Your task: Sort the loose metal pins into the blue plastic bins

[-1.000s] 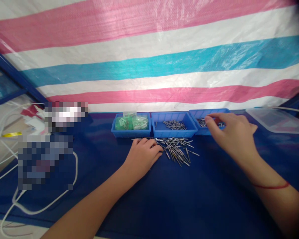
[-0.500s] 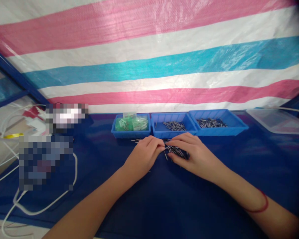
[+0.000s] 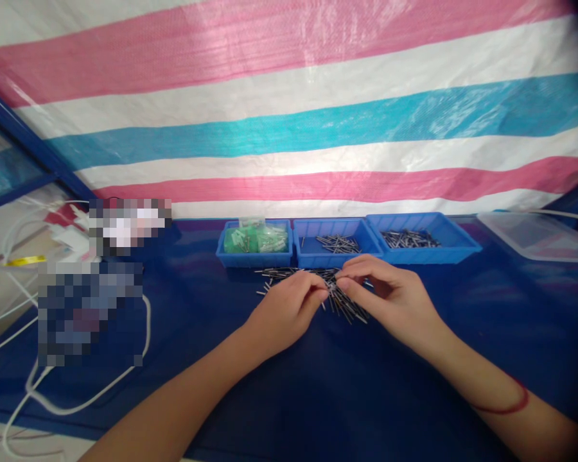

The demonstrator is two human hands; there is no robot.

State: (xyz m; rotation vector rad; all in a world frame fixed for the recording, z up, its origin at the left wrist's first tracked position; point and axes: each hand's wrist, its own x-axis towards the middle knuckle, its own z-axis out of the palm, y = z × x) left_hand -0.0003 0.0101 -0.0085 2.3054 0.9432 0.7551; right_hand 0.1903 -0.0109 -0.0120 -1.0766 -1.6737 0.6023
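At the far left, a blue frame (image 3: 38, 149) slanted downward beside a striped sheet (image 3: 289, 142), which formed the backdrop in bands of pink, white and blue. A yellow strip (image 3: 25, 261) lay among white cords, and one white cable (image 3: 148, 321) looped over the dark blue table (image 3: 318, 398) around a pixelated area. Next came the left tray (image 3: 255, 259), blue, containing green and clear bags (image 3: 236, 240). In front of and to the right of it, the left hand (image 3: 284, 308) was curled, thumb and forefinger drawn together at the tips; whether a pin lay between them could not be told. The middle tray (image 3: 313, 258) held a loose heap of slender metal pins (image 3: 340, 244). Before it, on the table, the loose pile (image 3: 349, 309) of similar pins spread crosswise, partly hidden by both hands. The right hand (image 3: 399, 295) arched over the right side of this pile, its thumb and forefinger tips close together near those of the left; its grip could not be made out. The right tray (image 3: 462, 247) contained more pins. A red cord (image 3: 526, 398) encircled the right forearm, and a translucent plastic piece (image 3: 525, 237) lay at the far right.
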